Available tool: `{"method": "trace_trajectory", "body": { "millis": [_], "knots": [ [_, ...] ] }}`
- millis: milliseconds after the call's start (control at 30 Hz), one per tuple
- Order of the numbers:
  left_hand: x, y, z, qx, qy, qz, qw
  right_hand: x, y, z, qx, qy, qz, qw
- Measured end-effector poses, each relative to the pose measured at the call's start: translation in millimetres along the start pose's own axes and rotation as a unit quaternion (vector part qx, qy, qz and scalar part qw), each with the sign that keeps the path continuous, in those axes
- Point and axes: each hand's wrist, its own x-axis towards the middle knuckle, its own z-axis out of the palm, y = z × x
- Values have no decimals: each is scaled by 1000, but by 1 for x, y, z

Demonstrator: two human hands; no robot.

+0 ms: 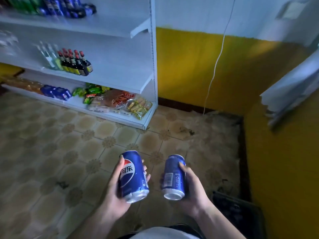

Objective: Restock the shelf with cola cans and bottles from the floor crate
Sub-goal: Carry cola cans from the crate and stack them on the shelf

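The person stands over the patterned beige tiled floor (69,152) with 1 can in each hand. The left hand (112,194) is wrapped firmly round a blue aluminium cola can with a round red, white and blue logo (133,176). The thumb lies along its left side and the fingertips show past its right side. This can is tilted, its silver end pointing back toward the person.

The right hand (194,188) clasps a second blue aluminium cola can (173,176), small print turned upward. The thumb lies on top and the fingers curl under from the far side. The 2 cans are near each other but apart. Both are held in the air above the tiles, well apart from the shelving.

A black plastic crate (236,209) sits on the floor at the lower right, just beside the yellow lower wall (198,66) and just beyond the right forearm. Its inside is too dark to make out.

The white metal shelf unit (120,66) stands ahead to the left. Its top board carries a blurred row of blue cans and bottles (69,7). The middle board holds dark glass bottles with red caps (76,62), with clear bottles (48,56) just beside them. On the bottom board lie blue packs of cans (57,92) and clear bags of snacks (117,100). A thin white cable (217,57) hangs down the wall beyond the unit.
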Motion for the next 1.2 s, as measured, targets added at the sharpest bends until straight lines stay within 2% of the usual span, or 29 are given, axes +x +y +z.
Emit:
{"method": "trace_trajectory", "body": {
  "millis": [133,233,333,433,533,633,733,933,1067,1200],
  "knots": [
    [-7,33,-47,-145,-2,-10,989,20,37,38,-133,-2,22,991],
    [-9,53,-69,-168,-4,-36,985,28,50,64,-182,-21,47,982],
    [-5,73,-81,-151,23,-22,988,39,52,96,-210,-52,57,975],
    [-1,94,-88,-124,47,11,991,53,40,130,-232,-107,27,967],
    [4,116,-96,-86,42,24,995,71,26,169,-292,-164,9,942],
    [9,142,-100,-50,16,38,998,98,19,203,-362,-150,10,920],
    [22,170,-102,2,23,92,995,127,14,233,-424,-156,16,892],
    [66,223,-101,7,102,133,986,208,5,279,-392,-160,51,904],
    [101,272,-101,32,205,159,965,272,7,317,-396,-169,69,900],
    [131,320,-101,11,271,187,944,322,5,359,-399,-154,63,902]
  ]
}}
